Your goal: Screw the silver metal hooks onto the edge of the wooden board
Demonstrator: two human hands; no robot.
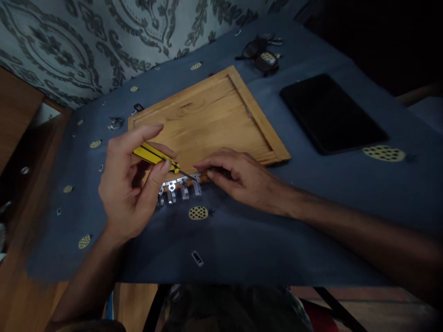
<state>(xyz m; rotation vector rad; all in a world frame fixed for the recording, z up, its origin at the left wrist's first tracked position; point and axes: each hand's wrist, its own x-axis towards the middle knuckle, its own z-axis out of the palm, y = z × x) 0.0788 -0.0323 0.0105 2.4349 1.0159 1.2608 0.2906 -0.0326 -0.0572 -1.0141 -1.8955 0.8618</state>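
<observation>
A person sits at a table spread with a blue cloth (242, 249) that has yellow pineapples on it. A flat wooden board (204, 115) lies in the middle of the cloth, tilted so its sides do not line up with the table's edges. Shiny metal hooks (184, 188) sit in a row along the board's near edge and poke out over the cloth. The left hand (126, 184) has its thumb and fingers closed around a yellow screwdriver (152, 154), whose thin tip reaches the last hook on the right. The right hand (238, 175) rests by that same hook, with its fingers bent and close together; one cannot tell if they pinch anything. A black tablet (332, 113) lies near the table's right edge. Dark glasses (266, 62) lie by the far edge, and small metal bits (115, 122) lie toward the far left corner.
</observation>
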